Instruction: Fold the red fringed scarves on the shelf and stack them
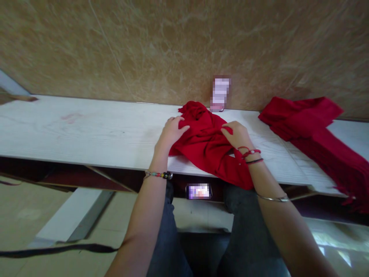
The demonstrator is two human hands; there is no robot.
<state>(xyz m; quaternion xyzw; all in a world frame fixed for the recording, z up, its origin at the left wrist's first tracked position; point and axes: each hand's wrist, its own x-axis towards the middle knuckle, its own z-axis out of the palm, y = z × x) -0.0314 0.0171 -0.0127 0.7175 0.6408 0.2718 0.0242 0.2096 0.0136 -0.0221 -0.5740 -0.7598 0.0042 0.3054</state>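
A red scarf [206, 132] lies bunched and wrinkled on the white bench top, one end hanging over its front edge. My left hand [174, 132] grips the scarf's left side, thumb lying over the cloth and the other fingertips partly hidden in it. On the opposite side, my right hand [236, 134] is closed on the scarf's right edge, with the thumb pointing inward. Folds of red cloth lie between the two hands.
Another red scarf [311, 123], with a fringed end, lies folded at the right and hangs over the front edge. A phone [220, 94] leans on the marbled wall behind. A lit phone [198, 191] rests on the shelf beneath the white bench top [86, 127].
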